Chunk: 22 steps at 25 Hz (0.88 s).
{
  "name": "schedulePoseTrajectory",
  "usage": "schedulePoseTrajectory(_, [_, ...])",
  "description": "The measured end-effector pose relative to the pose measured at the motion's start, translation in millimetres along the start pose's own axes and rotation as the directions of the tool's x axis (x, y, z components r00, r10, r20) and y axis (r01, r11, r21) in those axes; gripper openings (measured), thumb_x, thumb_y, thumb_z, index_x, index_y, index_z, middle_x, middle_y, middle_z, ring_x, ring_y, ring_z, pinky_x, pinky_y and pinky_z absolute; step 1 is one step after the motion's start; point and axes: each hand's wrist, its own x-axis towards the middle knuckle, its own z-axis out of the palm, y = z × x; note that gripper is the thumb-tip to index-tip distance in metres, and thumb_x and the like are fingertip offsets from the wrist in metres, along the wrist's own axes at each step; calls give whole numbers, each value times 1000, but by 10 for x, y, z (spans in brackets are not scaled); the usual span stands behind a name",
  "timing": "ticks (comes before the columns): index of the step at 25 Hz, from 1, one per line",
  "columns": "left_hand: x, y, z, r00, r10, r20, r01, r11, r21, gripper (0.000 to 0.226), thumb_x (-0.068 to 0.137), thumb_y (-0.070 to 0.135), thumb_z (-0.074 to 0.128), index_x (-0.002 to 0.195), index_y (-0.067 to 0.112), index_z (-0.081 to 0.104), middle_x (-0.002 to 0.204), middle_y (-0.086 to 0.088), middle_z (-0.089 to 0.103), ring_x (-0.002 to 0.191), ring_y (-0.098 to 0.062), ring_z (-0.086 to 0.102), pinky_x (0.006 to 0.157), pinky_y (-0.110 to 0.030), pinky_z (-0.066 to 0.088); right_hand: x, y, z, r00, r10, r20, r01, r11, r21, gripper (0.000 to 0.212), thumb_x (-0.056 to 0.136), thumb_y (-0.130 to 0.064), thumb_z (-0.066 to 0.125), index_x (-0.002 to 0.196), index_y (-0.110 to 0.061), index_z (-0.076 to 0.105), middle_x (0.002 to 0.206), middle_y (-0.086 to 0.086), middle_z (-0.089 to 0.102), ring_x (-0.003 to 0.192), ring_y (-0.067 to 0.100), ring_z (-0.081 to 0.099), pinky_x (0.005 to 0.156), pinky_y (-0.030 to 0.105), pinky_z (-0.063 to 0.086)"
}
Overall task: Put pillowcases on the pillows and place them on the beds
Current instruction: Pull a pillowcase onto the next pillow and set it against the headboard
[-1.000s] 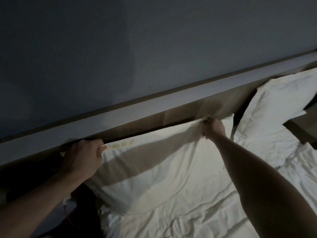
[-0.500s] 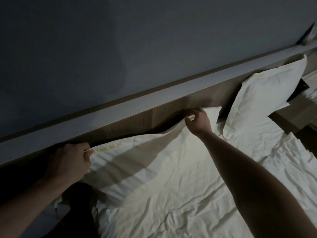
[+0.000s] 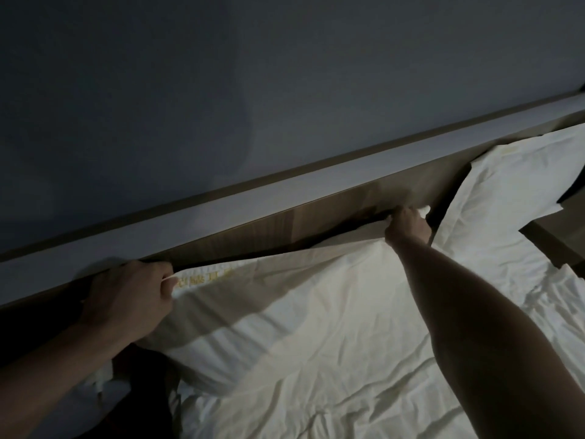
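Note:
A white cased pillow (image 3: 294, 315) lies at the head of the bed, its top edge against the wooden headboard (image 3: 316, 220). My left hand (image 3: 129, 296) grips the pillow's upper left corner, beside a strip of yellow lettering. My right hand (image 3: 408, 226) pinches the upper right corner, arm stretched across the bed. A second white pillow (image 3: 506, 188) leans against the headboard further right, apart from the first.
A crumpled white sheet (image 3: 364, 397) covers the mattress. A pale ledge (image 3: 285, 198) tops the headboard under a dark grey wall. A wooden nightstand (image 3: 560, 239) stands at the right. Dark floor and some cloth (image 3: 101, 378) show at the lower left.
Both hands keep hold of the pillow's top corners. The pillow's top edge looks pulled tauter and straighter along the headboard; the view has shifted slightly.

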Motion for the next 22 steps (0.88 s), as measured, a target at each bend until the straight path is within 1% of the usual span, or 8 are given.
schedulePoseTrajectory(3, [2, 11, -5, 1000, -3, -3, 3, 1000, 6, 18, 85, 38, 71, 75, 23, 66, 70, -4, 72, 69, -34, 71, 55, -33, 45, 88, -104, -126, 990, 139, -40, -124, 959, 256, 33, 101, -34, 57, 114, -8, 73, 119, 20, 72, 105, 36, 72, 83, 41, 58])
schedulePoseTrajectory(5, [3, -4, 5, 1000, -4, -4, 4, 1000, 16, 19, 84, 37, 72, 73, 22, 65, 69, -5, 71, 67, -35, 70, 54, -32, 42, 179, -190, -329, 955, 295, -12, -247, 820, 517, 38, 103, -37, 55, 117, -4, 69, 104, 11, 75, 98, 30, 74, 85, 37, 61])
schedulePoseTrajectory(8, [25, -39, 17, 1000, 8, -20, -8, 1000, 6, 20, 83, 36, 74, 71, 22, 65, 66, -6, 70, 65, -35, 69, 53, -32, 39, 236, -277, -363, 951, 287, 116, -295, 726, 621, 41, 103, -28, 58, 132, 1, 59, 112, 10, 70, 106, 31, 72, 94, 39, 61])
schedulePoseTrajectory(10, [43, -41, 41, 1000, 9, -16, -9, 1000, -13, 20, 83, 36, 73, 71, 22, 65, 66, -5, 70, 65, -34, 69, 55, -32, 45, 96, -314, -278, 942, 313, 125, -317, 698, 642, 41, 100, -32, 51, 124, -2, 65, 119, 15, 72, 110, 35, 70, 97, 42, 59])
schedulePoseTrajectory(12, [59, -44, 72, 1000, 5, -9, -5, 1000, -29, 23, 85, 38, 71, 70, 22, 61, 65, -4, 68, 64, -33, 68, 55, -34, 51, -95, -346, -159, 956, 275, 107, -278, 722, 634, 46, 95, -39, 49, 126, -8, 63, 127, 18, 69, 114, 38, 66, 101, 43, 55])
schedulePoseTrajectory(14, [60, -53, 86, 1000, 6, -2, -6, 999, -34, 25, 86, 39, 69, 70, 23, 59, 64, -3, 68, 63, -32, 67, 56, -36, 52, -249, -387, -80, 962, 223, 159, -273, 743, 611, 56, 95, -44, 57, 140, -12, 49, 139, 19, 60, 125, 42, 60, 106, 45, 48])
schedulePoseTrajectory(18, [10, -56, 3, 999, 24, -23, -25, 998, -59, 18, 86, 38, 72, 77, 22, 69, 68, -4, 72, 65, -33, 70, 54, -33, 46, -360, -445, 42, 986, 118, 121, -165, 828, 536, 67, 97, -36, 58, 155, -18, 30, 150, 18, 53, 131, 44, 57, 109, 49, 45])
schedulePoseTrajectory(22, [-18, -30, -52, 1000, 18, -24, -19, 999, -40, 17, 87, 36, 71, 79, 22, 69, 71, -5, 73, 68, -34, 71, 55, -34, 43, -401, -317, 67, 982, -103, 161, 86, 990, 109, 40, 98, -23, 53, 139, -25, 57, 140, 16, 47, 117, 44, 62, 96, 50, 54])
